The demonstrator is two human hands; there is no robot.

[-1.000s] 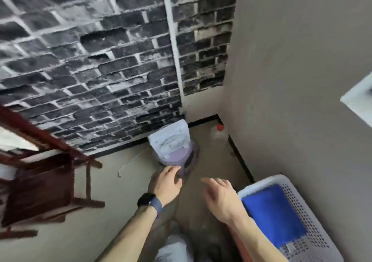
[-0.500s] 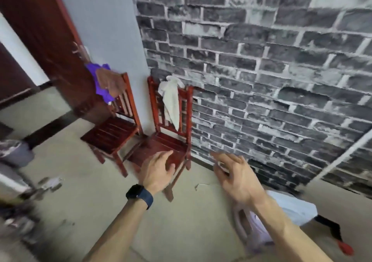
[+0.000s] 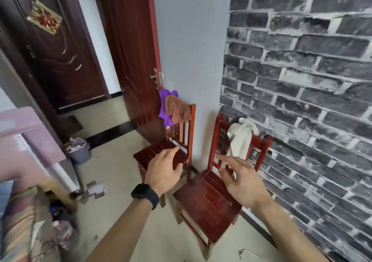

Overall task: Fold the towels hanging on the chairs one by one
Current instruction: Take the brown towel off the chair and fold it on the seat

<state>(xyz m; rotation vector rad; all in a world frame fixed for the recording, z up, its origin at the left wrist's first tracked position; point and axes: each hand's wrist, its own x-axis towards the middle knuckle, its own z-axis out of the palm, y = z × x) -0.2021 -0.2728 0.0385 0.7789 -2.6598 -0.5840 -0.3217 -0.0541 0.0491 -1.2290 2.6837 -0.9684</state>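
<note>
1. The left chair (image 3: 161, 153) stands just left of the near chair (image 3: 207, 203), with its back to the grey wall. A purple towel (image 3: 163, 97) hangs from its top rail, and a brown towel (image 3: 178, 110) hangs over that. Both hang long-axis down, up and ahead of my hands. I judge them farther from my hands than the white one.
2. My left hand (image 3: 165, 171) hovers just left of the near chair's seat, in line with the left chair's seat. A black watch (image 3: 145, 194) is on the wrist. The back of the hand faces up, the fingers are loosely spread, and it holds nothing.
3. The near chair has its seat towards me and its back to the brick wall.
4. A white towel (image 3: 241, 139) is bunched on the near chair's top rail. It trails down the slats with its long axis roughly vertical.
5. My right hand (image 3: 243, 183) hovers over the near chair's seat, below and short of that towel. The fingers are spread, slightly bent and pointing at the slats. The hand is empty and apart from the cloth.
6. Judgement: the right hand is nearer the white towel. The next move is a reach forward and upward to lift the towel off the rail.
</note>
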